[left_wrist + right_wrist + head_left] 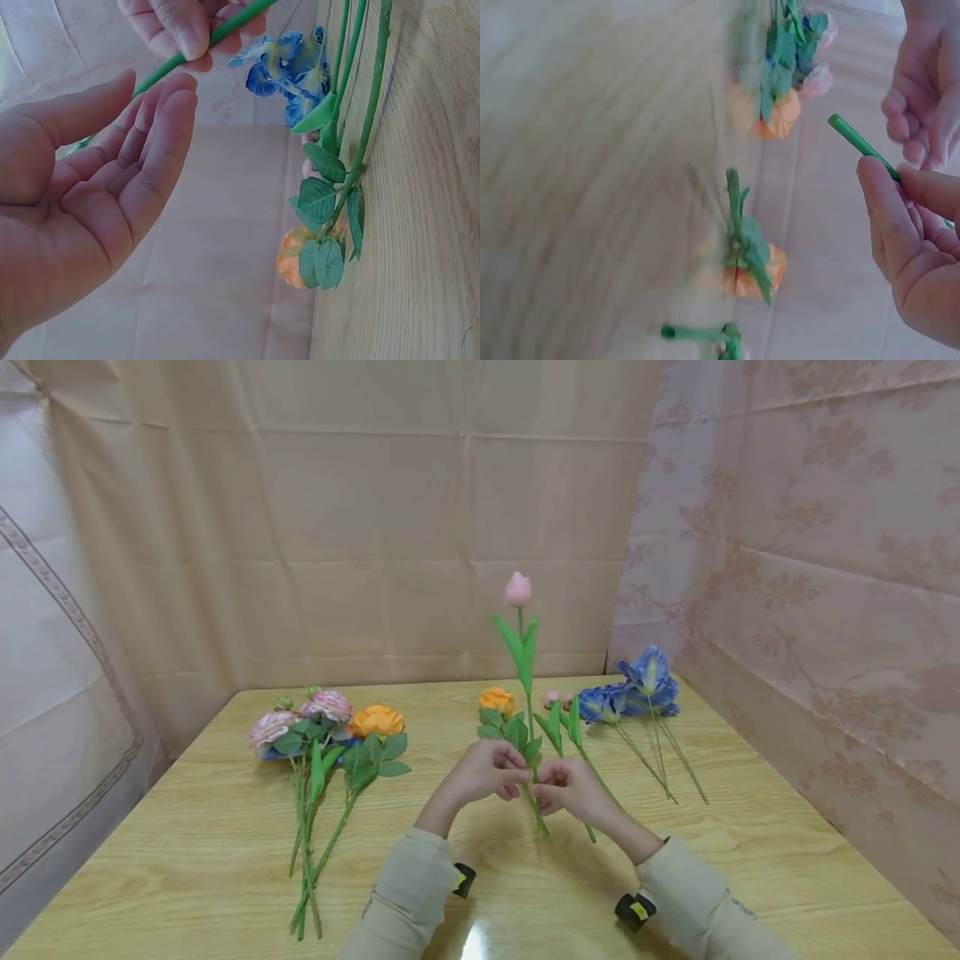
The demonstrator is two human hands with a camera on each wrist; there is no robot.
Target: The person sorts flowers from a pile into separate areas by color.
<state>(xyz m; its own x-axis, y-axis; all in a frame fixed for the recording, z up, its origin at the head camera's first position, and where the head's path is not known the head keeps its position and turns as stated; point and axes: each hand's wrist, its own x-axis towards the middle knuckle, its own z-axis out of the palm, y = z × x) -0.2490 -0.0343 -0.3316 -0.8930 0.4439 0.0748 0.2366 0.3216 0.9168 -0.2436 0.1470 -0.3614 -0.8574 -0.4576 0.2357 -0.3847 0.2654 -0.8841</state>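
A pink tulip [518, 591] with green leaves stands upright above the table. My right hand [573, 789] pinches its stem low down between thumb and fingers; in the right wrist view, the cut stem end [851, 136] pokes out past the fingertips. Close beside the stem is my left hand [483, 772], palm showing and fingers loosely bent in the left wrist view. It does not visibly grip the stem; whether it touches it I cannot tell. Behind the hands lies an orange rose [497, 700]. Two more pink tulips [552, 698] lie to its right.
At the table's left lies a group of flowers with pink blooms [328, 704] and an orange rose [377, 721], stems toward me. Several blue flowers [649, 681] lie at the back right. Curtains [420, 510] hang behind the wooden table [187, 852].
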